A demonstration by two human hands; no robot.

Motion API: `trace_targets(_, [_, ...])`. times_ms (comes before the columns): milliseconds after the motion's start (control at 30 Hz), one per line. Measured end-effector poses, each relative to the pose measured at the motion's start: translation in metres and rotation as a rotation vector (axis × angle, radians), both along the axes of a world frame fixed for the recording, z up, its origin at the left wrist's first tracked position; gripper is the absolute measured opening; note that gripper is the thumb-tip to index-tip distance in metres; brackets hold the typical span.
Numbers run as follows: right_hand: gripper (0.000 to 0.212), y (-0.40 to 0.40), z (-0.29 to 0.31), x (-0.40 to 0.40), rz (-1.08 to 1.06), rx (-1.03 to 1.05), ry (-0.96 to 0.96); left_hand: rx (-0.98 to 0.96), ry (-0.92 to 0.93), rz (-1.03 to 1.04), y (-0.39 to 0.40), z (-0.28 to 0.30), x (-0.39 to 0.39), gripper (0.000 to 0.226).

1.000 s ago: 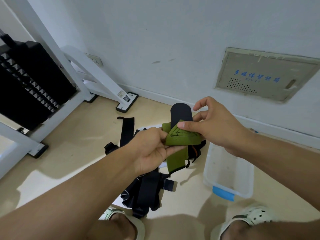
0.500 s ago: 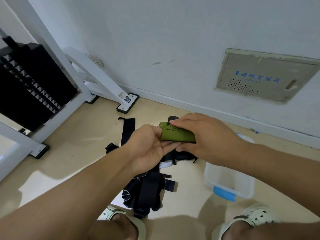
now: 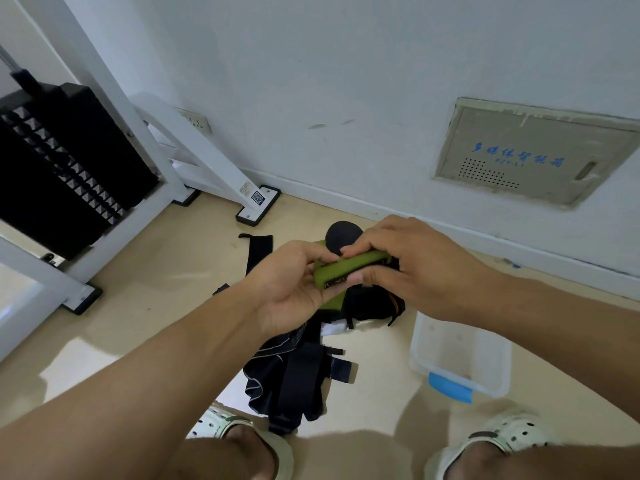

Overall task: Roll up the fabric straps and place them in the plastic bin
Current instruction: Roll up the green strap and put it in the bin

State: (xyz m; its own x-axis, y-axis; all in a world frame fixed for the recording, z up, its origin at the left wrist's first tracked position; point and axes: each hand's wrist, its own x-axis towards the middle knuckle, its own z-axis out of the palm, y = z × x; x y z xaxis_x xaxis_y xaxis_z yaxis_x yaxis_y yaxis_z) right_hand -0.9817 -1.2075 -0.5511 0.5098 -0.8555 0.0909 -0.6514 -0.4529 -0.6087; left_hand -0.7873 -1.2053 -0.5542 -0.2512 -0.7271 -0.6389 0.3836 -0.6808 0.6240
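My left hand [image 3: 294, 289] and right hand [image 3: 398, 268] both grip the green strap [image 3: 346, 268], seemingly part-rolled, above dark straps [image 3: 294, 372]; the plastic bin [image 3: 460, 355] sits near right.

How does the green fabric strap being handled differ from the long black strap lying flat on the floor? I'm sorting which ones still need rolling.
The green fabric strap is partly rolled into a bundle; the long black strap lies unrolled and flat. The green one is held in the air, gripped by the left hand and the right hand; the black one rests untouched on the floor. Neither is in the clear plastic bin yet.
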Motion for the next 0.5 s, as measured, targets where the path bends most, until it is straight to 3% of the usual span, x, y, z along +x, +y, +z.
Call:
trace_targets(100, [0.026, 0.0, 0.0, 0.002, 0.012, -0.041, -0.08, -0.001, 0.007, 0.024, 0.0, 0.0, 0.0, 0.02])
trace_targets(167, [0.019, -0.001, 0.001, 0.002, -0.005, -0.024, -0.089, -0.006, 0.034, 0.034, 0.0, -0.001, -0.001, 0.032])
trace_targets(500, [0.018, -0.01, 0.009, -0.003, -0.111, 0.331, -0.177, -0.084, 0.001, -0.019, 0.007, -0.003, -0.013, 0.041])
